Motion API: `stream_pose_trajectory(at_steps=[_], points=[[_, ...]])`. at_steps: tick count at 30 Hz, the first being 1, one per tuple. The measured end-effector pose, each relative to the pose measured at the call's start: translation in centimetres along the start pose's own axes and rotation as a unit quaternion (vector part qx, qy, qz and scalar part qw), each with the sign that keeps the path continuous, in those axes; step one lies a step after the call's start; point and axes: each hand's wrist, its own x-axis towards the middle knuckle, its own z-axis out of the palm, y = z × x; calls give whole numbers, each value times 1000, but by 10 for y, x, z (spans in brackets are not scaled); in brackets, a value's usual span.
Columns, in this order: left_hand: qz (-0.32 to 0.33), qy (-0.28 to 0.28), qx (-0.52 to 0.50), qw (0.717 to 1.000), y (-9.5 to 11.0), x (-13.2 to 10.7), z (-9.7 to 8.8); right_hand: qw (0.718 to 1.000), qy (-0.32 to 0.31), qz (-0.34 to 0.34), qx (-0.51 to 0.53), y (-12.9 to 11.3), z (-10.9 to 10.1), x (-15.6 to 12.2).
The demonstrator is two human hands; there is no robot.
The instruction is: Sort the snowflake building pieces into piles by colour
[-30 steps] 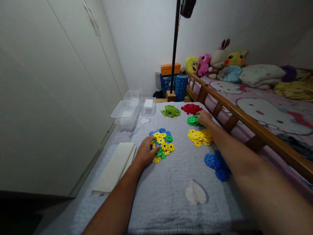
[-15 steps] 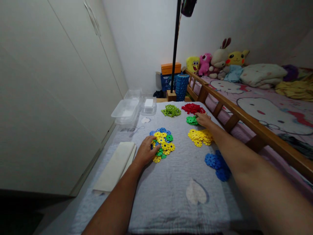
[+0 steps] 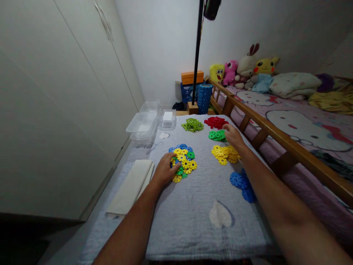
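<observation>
My left hand [image 3: 165, 168] rests at the left edge of a mixed pile of flower-shaped plastic discs [image 3: 186, 163] in yellow, blue and green. Its fingers are apart, with the thumb stretched over the discs. Farther off on the right, my right hand [image 3: 232, 135] hovers at the right side of a green disc pile [image 3: 217, 135], its fingers loosely bent and nothing visible in them. Yellow discs [image 3: 224, 154] lie below that hand, and blue discs [image 3: 239, 181] lie nearer, partly hidden by my right forearm. Behind the green pile are red pieces [image 3: 216, 122] and light green pieces [image 3: 192, 125].
Clear plastic containers [image 3: 142, 123] stand at the back left of the cloth-covered table [image 3: 193, 217]. A folded cream cloth [image 3: 131, 187] lies beside my left forearm. A wooden bed rail [image 3: 264, 132] runs along the right, and a black pole [image 3: 196, 55] rises behind the table.
My right hand has drawn back slightly to the right from the green pile, which now shows more discs. My left hand has stayed in place.
</observation>
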Motion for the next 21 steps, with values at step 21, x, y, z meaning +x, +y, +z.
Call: stream_pose_trajectory(at_steps=[21], points=[[-2, 45, 18, 999, -4, 1, -2, 953, -220, -199, -55, -69, 60, -135]])
